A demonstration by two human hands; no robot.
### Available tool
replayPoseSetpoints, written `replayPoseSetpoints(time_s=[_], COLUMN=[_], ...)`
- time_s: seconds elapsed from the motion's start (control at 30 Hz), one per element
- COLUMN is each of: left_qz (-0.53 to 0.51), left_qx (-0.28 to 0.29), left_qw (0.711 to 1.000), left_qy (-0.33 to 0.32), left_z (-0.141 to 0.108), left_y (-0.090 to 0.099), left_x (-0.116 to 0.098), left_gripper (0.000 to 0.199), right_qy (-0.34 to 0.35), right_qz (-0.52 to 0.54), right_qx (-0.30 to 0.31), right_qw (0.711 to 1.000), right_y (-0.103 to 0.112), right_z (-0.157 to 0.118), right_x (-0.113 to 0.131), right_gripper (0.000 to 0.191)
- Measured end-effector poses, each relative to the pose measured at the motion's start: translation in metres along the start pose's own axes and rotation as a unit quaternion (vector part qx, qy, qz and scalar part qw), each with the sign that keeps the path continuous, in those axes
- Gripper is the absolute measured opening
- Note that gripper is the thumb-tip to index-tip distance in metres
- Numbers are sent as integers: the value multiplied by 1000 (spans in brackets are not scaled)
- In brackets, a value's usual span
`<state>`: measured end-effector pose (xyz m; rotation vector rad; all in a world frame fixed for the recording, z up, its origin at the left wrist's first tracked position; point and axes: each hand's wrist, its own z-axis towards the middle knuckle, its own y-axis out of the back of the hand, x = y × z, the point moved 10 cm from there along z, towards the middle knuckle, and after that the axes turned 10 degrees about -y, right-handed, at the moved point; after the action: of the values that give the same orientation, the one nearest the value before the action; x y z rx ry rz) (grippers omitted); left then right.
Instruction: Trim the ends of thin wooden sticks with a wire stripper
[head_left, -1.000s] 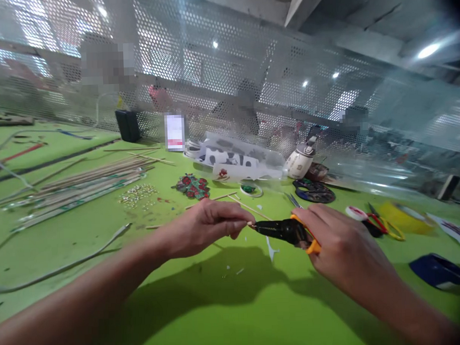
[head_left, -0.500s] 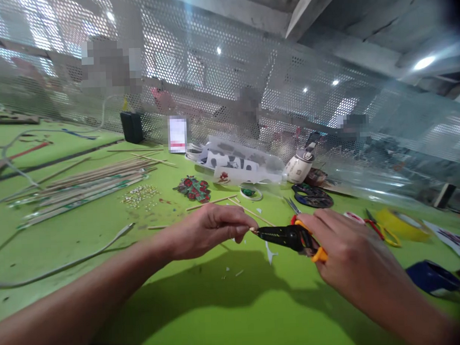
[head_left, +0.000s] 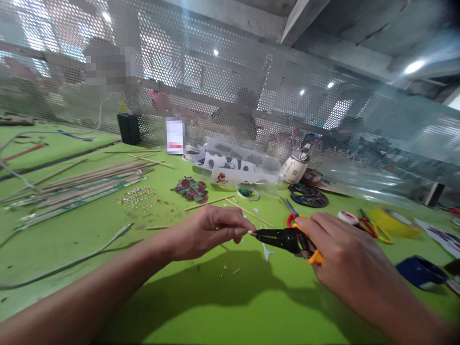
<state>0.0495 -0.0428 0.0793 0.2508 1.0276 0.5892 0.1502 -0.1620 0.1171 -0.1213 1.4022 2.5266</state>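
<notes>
My left hand (head_left: 213, 229) pinches a tiny pale piece (head_left: 251, 232) between thumb and fingertips, near the middle of the view. The tip of black pliers (head_left: 279, 239) with orange handles touches or grips that piece from the right. Wrapped round the handles is my right hand (head_left: 340, 246). Both hands hang a little above the green table (head_left: 205, 314), casting a shadow on it. The piece is too small to make out fully. White scraps (head_left: 266, 251) lie beneath the pliers.
Wooden sticks (head_left: 90, 180), beads (head_left: 138, 197) and a white cable (head_left: 104, 255) lie left. Behind are a red-green cluster (head_left: 192, 189), a phone (head_left: 175, 135) and a white jug (head_left: 295, 166). Scissors (head_left: 289, 206), yellow tape (head_left: 393, 222) and blue tape (head_left: 421, 272) are right.
The camera view has shifted slightly, so things on the right appear further left. Both hands keep nearly the same pose, with the pliers still at the small piece.
</notes>
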Motion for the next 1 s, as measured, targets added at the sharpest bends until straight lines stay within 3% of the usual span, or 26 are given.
replayPoseSetpoints(time_s=[0.8, 1.0], left_qz=[79, 60], left_qx=[-1, 2], left_qw=[997, 998], left_qy=[-9, 26], left_z=[1, 1], left_y=[2, 2], left_x=[0, 4], left_gripper=[26, 25], right_qy=[-7, -11], right_qz=[-24, -30], right_qx=[38, 39], right_qw=[999, 999], right_y=[-13, -14], right_z=[0, 0], right_x=[-3, -4], right_gripper=[36, 36])
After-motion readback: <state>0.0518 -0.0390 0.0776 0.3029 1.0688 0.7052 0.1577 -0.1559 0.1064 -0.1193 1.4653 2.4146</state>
